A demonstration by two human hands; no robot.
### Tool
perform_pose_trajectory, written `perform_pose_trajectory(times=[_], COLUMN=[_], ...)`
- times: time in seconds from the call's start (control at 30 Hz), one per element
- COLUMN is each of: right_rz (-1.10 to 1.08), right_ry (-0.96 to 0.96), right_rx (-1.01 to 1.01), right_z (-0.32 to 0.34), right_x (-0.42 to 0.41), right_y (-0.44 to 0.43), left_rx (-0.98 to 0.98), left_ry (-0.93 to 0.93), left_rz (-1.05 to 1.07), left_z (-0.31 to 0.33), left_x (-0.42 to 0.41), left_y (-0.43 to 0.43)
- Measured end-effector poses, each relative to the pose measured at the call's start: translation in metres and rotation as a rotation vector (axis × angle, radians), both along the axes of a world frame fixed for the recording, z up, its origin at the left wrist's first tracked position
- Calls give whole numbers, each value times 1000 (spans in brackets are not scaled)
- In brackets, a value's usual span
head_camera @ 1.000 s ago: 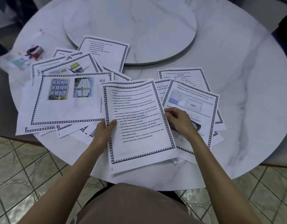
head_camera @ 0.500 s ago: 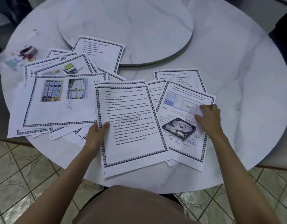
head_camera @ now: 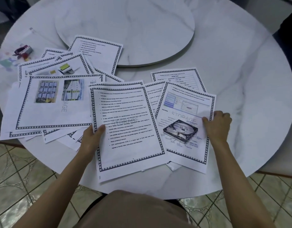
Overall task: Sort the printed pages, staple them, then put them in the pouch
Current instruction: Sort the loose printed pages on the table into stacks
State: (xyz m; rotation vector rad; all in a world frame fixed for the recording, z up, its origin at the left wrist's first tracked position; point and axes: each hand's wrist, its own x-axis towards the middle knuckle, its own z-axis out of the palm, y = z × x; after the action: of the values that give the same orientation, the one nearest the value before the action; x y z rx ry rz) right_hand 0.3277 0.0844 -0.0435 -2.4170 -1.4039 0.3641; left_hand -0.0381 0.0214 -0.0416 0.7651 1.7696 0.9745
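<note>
Several bordered printed pages lie spread over the near half of a round white marble table (head_camera: 240, 79). My left hand (head_camera: 92, 137) grips the left edge of a text page (head_camera: 127, 129) that lies in front of me. My right hand (head_camera: 217, 125) pinches the right edge of a page showing a hard disk picture (head_camera: 183, 129), which rests on a small pile to the right. A landscape page with two photos (head_camera: 56, 104) tops the pile on the left. A small red and grey stapler (head_camera: 23, 51) rests on a clear plastic pouch (head_camera: 9, 61) at the far left.
A raised round turntable (head_camera: 125, 25) fills the table's middle, with one page leaning onto its rim. Tiled floor shows below the table's near edge. Dark shapes stand at the upper left and right corners.
My right hand moved from the middle of the hard disk page to its right edge and took hold of it. My left hand stayed on the text page.
</note>
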Motion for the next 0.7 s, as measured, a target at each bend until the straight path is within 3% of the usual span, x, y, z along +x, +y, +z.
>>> perform_pose_trajectory(times=[0.4, 0.7], right_rz=[-211, -33], right_ry=[201, 376], right_rx=[-13, 344], right_z=[-2, 19], right_x=[-6, 8], right_y=[6, -8], left_rx=[16, 9], left_ry=[30, 15], left_rz=[6, -11], left_z=[3, 1], left_x=[7, 4], left_y=[0, 0])
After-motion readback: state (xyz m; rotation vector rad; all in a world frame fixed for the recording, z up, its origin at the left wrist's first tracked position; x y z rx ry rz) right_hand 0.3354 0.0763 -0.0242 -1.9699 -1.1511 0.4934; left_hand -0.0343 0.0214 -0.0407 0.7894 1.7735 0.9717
